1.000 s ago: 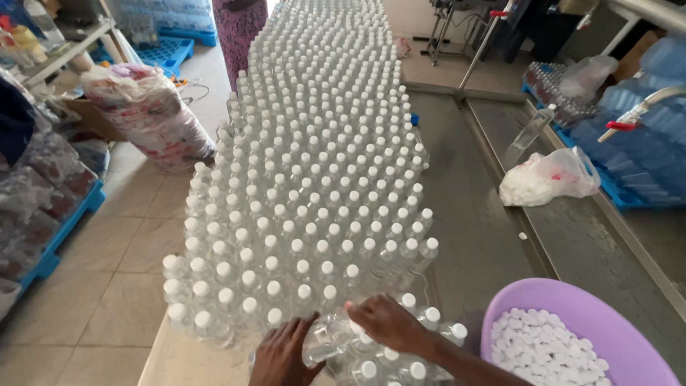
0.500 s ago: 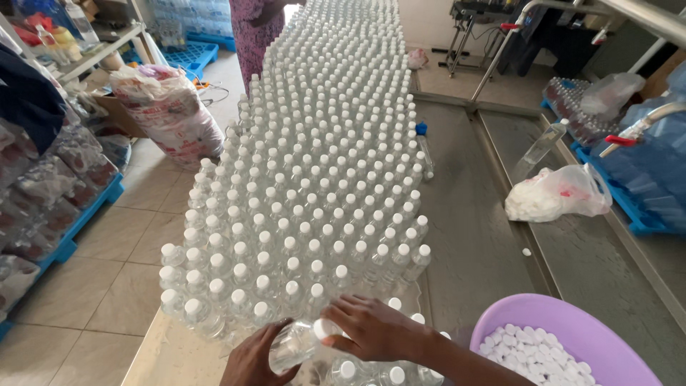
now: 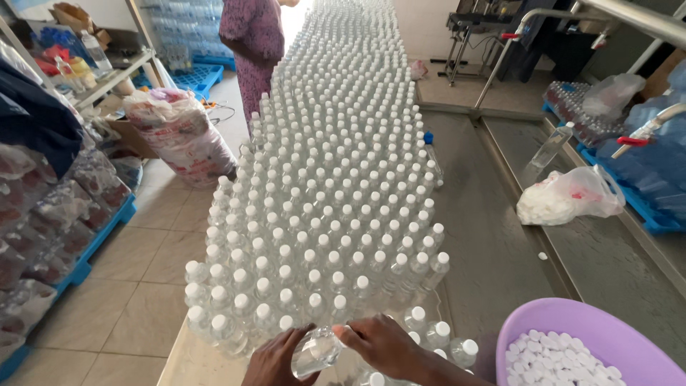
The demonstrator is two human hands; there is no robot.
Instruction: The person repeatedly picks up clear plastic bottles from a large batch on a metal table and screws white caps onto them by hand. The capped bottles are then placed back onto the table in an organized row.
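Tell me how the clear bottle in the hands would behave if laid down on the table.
The clear bottle looks round, so on its side it would probably roll. It seems filled, so likely heavy for its size. The left hand and right hand both grip it.

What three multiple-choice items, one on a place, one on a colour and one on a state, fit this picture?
1. Where is the basin of caps?
A. bottom right
B. top left
C. on the floor

2. What colour is the basin?
A. green
B. purple
C. black

3. How is the bottle in the hands lying?
A. upright in the rows
B. tilted, between both hands
C. inside the basin

Key: 1 A, the basin sits at the lower right corner. 2 B, its rim is purple. 3 B, the left hand and right hand hold the clear bottle slanted, in front of the standing bottles.
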